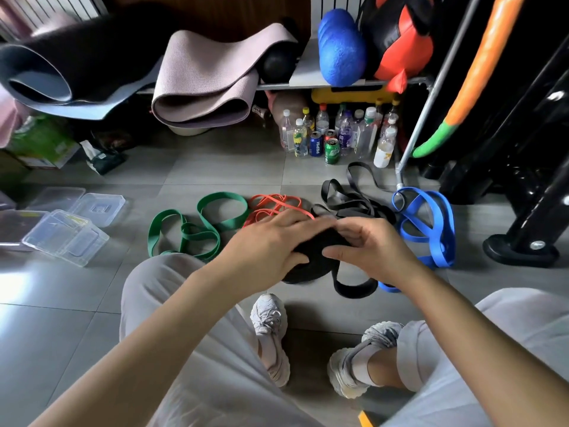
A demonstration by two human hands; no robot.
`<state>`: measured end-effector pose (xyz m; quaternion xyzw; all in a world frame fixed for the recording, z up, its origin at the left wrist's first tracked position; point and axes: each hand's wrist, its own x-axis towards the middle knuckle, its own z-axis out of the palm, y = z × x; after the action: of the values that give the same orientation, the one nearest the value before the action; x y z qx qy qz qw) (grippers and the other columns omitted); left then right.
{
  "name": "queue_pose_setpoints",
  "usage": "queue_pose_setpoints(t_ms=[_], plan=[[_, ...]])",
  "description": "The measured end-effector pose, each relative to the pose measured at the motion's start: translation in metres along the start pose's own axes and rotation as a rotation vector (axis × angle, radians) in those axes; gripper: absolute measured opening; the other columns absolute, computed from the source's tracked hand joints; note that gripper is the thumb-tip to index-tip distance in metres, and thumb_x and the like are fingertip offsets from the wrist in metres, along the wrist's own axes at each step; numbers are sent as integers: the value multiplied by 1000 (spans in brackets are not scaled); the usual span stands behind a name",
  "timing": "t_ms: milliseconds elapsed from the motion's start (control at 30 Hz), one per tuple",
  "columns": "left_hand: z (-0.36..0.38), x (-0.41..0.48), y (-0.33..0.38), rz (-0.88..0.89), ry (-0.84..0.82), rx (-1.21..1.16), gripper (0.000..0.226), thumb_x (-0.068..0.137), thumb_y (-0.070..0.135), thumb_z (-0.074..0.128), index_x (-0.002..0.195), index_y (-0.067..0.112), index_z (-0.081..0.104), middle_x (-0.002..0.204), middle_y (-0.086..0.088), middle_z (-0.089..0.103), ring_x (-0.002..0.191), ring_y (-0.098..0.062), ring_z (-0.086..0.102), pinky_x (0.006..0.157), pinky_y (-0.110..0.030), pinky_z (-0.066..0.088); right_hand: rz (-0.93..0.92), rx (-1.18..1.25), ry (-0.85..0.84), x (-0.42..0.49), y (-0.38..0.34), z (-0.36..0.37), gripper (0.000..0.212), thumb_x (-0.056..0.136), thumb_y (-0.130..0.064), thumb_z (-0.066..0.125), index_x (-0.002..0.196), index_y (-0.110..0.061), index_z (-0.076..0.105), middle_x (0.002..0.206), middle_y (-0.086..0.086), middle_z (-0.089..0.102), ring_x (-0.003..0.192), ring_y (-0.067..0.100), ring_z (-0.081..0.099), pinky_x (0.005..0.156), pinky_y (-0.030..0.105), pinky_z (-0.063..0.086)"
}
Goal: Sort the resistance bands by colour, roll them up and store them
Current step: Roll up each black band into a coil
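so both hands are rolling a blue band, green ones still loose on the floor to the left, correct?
Not quite. The band held by the left hand and right hand is the black band, not a blue one. The blue bands lie loose on the floor to the right. The green bands are loose on the left, as you said. The head view shows it.

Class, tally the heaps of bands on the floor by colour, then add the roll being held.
Green heap: 1
Red heap: 1
Black heap: 1
Blue heap: 1
Black roll, gripped by left hand and right hand: 1
Total: 5
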<state>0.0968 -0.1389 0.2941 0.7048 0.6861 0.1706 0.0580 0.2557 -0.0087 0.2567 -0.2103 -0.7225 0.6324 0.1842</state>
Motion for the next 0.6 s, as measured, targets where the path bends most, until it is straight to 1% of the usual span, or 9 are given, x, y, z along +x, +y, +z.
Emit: queue_pose_setpoints(t_ms=[67,167,233,267,333,400,467,533,600], plan=[[6,1,-1,6,-1,18,60,82,24,53,134,45,31,129,0,50,111,-27,56,81,-44,52,-3,-14,11,1,-1,0,42,72,6,73,98,-27,64,96,-10,71,94,5,67,88,25,52],[15,-2,-4,-33,61,-111,56,82,19,56,134,37,44,124,3,51,109,-23,55,84,-40,51,7,-49,61,1,0,-1,41,72,1,75,92,-29,57,92,-6,71,87,7,68,88,31,52],[18,-5,-8,-91,112,-208,54,83,16,60,133,34,48,119,9,50,108,-16,51,89,-32,47,0,-59,93,0,3,-3,39,71,-1,76,86,-26,50,89,-2,71,86,10,68,87,34,52],[19,-6,-10,-132,144,-266,55,82,16,61,131,38,48,116,9,51,108,-12,50,91,-26,44,-2,-60,118,-1,5,-5,38,71,-2,76,83,-25,49,89,1,71,86,11,69,87,34,51],[16,-8,-12,-213,231,-382,56,79,17,62,124,48,46,110,13,53,104,0,48,91,-12,38,8,-62,161,-3,7,-9,33,71,-4,77,79,-24,52,86,7,70,84,13,68,85,33,50],[12,-9,-12,-283,334,-522,57,77,11,64,116,50,46,109,19,53,102,10,48,87,-4,35,19,-10,175,-6,9,-9,27,71,-1,74,79,-19,56,86,11,68,81,14,67,84,29,49],[10,-8,-11,-335,416,-676,55,76,7,64,113,44,49,109,22,55,101,10,51,85,-6,40,7,42,185,-6,12,-6,25,71,2,72,80,-17,60,86,11,68,82,17,67,84,28,50],[13,-7,-10,-366,484,-765,52,74,7,62,113,39,51,106,29,58,102,8,54,85,-10,43,-4,74,211,-5,14,-1,27,72,4,71,80,-19,61,76,-4,71,78,10,67,78,22,53],[18,-6,-8,-389,539,-831,49,75,7,62,113,37,52,106,29,60,104,1,56,88,-17,46,-4,99,251,-3,14,5,27,74,6,69,81,-20,61,69,-12,70,69,1,65,72,19,54]])
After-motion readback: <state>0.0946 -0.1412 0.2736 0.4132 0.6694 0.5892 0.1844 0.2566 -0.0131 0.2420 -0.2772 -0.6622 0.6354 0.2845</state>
